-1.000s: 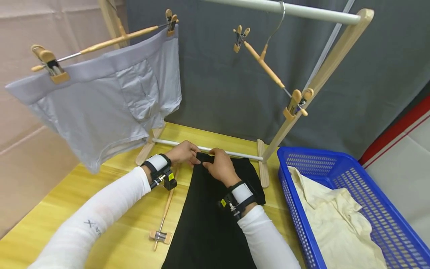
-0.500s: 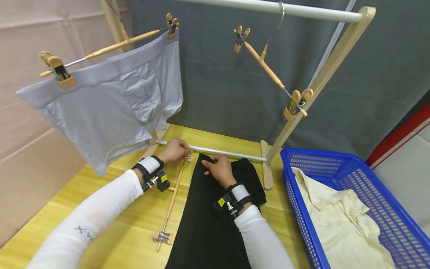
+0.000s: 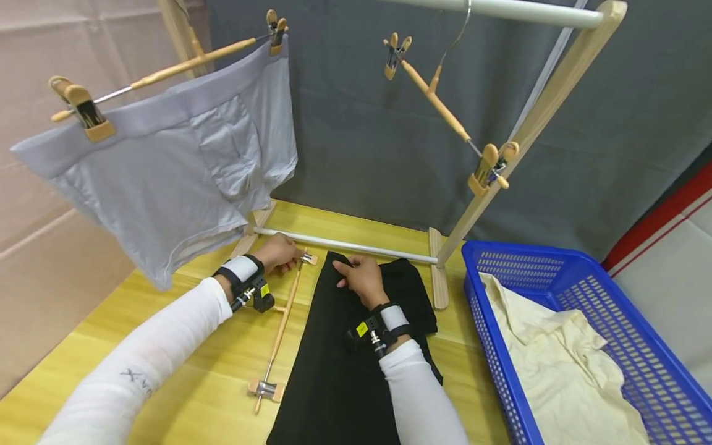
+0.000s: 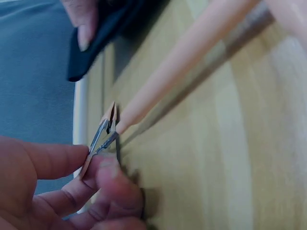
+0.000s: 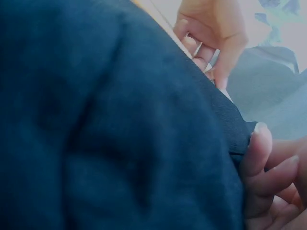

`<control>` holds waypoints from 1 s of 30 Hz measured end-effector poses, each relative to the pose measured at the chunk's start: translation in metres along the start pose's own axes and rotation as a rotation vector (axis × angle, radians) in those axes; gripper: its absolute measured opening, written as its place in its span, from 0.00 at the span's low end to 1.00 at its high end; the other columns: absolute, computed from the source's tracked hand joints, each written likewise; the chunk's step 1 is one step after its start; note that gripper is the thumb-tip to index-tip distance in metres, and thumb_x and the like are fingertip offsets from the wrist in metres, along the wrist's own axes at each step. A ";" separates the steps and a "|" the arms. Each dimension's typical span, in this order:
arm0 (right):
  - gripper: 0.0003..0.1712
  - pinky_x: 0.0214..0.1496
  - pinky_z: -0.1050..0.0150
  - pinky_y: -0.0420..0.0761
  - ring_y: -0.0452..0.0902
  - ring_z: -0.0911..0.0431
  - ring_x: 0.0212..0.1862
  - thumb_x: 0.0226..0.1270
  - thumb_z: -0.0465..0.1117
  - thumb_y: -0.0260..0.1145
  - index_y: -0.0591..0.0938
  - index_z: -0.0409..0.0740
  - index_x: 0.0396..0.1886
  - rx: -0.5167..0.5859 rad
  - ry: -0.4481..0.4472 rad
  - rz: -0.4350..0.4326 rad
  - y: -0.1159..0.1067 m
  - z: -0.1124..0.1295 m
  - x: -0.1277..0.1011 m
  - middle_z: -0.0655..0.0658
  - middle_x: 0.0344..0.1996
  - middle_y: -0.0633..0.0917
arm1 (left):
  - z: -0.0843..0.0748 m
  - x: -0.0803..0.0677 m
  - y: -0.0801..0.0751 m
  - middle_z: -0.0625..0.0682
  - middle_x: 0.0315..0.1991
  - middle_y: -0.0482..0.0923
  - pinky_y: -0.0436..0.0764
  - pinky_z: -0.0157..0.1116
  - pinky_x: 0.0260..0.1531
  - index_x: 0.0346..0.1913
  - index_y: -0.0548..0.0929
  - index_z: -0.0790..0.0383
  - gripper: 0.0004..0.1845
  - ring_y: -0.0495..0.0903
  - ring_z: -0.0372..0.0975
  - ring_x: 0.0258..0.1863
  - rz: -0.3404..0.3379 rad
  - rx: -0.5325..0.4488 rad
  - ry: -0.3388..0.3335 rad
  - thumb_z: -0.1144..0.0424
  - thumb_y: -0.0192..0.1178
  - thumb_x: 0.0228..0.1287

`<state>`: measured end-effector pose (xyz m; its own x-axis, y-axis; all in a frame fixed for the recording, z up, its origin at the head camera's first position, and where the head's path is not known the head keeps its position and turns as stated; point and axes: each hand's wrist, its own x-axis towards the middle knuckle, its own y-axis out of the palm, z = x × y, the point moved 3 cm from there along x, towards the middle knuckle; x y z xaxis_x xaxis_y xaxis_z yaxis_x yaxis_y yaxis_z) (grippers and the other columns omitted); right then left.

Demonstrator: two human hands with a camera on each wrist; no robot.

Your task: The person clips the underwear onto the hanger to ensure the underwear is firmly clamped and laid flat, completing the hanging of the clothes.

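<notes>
A wooden clip hanger lies on the table, left of a black garment spread flat. My left hand pinches the clip at the hanger's far end between thumb and fingers; the clip's tips are slightly parted in the left wrist view. My right hand pinches the top edge of the black garment near its far left corner, thumb on top. In the right wrist view, curled fingers hold that band from the side. The clip at the hanger's near end holds nothing.
Grey boxer shorts hang from a clip hanger at upper left. Another clip hanger hangs bare from the rack's top rail. A blue basket with cream cloth stands at right. The rack's lower bar runs behind the hands.
My left hand has let go of the black garment's edge and moved left to the hanger's far clip. The right hand still pinches the garment, now folded over a little differently at right.
</notes>
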<state>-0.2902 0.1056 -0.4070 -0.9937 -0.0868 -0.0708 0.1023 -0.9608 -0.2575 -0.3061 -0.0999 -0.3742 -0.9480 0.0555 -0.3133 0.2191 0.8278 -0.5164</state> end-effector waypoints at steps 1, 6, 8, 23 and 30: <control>0.17 0.21 0.69 0.72 0.78 0.58 0.18 0.63 0.44 0.69 0.82 0.37 0.47 -0.007 -0.008 0.000 0.000 0.000 0.000 0.43 0.33 0.81 | 0.000 0.000 -0.001 0.52 0.18 0.72 0.67 0.32 0.12 0.29 0.75 0.68 0.12 0.69 0.37 0.12 0.004 -0.011 0.002 0.64 0.54 0.70; 0.17 0.22 0.69 0.72 0.78 0.58 0.18 0.63 0.43 0.69 0.81 0.36 0.46 -0.007 -0.016 0.005 0.000 0.000 0.000 0.40 0.39 0.81 | -0.001 -0.001 -0.001 0.55 0.23 0.73 0.68 0.31 0.14 0.34 0.73 0.69 0.11 0.73 0.37 0.16 0.063 -0.123 0.057 0.64 0.50 0.73; 0.16 0.20 0.68 0.71 0.78 0.58 0.18 0.63 0.43 0.69 0.82 0.37 0.44 0.000 -0.014 0.006 0.000 0.000 0.000 0.41 0.31 0.81 | -0.001 0.000 0.001 0.56 0.25 0.75 0.71 0.30 0.15 0.37 0.73 0.71 0.11 0.75 0.38 0.18 0.102 -0.186 0.106 0.64 0.50 0.73; 0.15 0.20 0.67 0.68 0.79 0.57 0.19 0.66 0.48 0.66 0.81 0.40 0.30 -0.003 -0.022 0.030 -0.001 0.000 0.001 0.48 0.16 0.75 | 0.002 0.009 0.009 0.51 0.22 0.73 0.67 0.28 0.17 0.35 0.74 0.68 0.14 0.70 0.34 0.17 0.241 -0.324 0.116 0.60 0.49 0.75; 0.14 0.24 0.66 0.71 0.78 0.57 0.19 0.66 0.46 0.66 0.80 0.39 0.33 0.043 -0.002 0.051 -0.003 -0.001 0.001 0.49 0.13 0.70 | 0.001 0.004 0.012 0.52 0.20 0.69 0.61 0.28 0.15 0.30 0.71 0.68 0.14 0.62 0.35 0.14 0.208 -0.271 0.165 0.63 0.49 0.74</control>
<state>-0.2917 0.1084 -0.4078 -0.9873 -0.1368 -0.0808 0.1512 -0.9654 -0.2124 -0.3073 -0.0905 -0.3826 -0.9191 0.3084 -0.2454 0.3625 0.9058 -0.2192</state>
